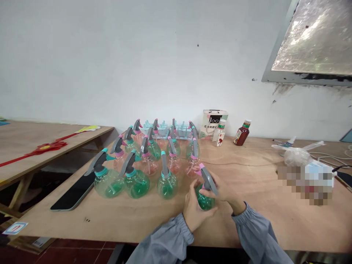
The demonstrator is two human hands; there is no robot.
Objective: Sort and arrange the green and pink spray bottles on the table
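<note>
A green spray bottle point(204, 201) with a grey trigger head and pink collar stands on the wooden table point(255, 209), held between both hands. My left hand point(194, 209) wraps round the bottle's round body from the left. Around the collar and trigger head, my right hand point(224, 190) is closed. Just beyond, several more spray bottles point(137, 181) in green and pink stand in rows, all with grey heads.
A dark phone point(74, 193) lies near the table's left edge. At the back stand a small carton point(212, 124), a white bottle point(219, 134) and a red sauce bottle point(242, 133). Plastic bags and cables lie at right. A second table point(24, 146) stands left.
</note>
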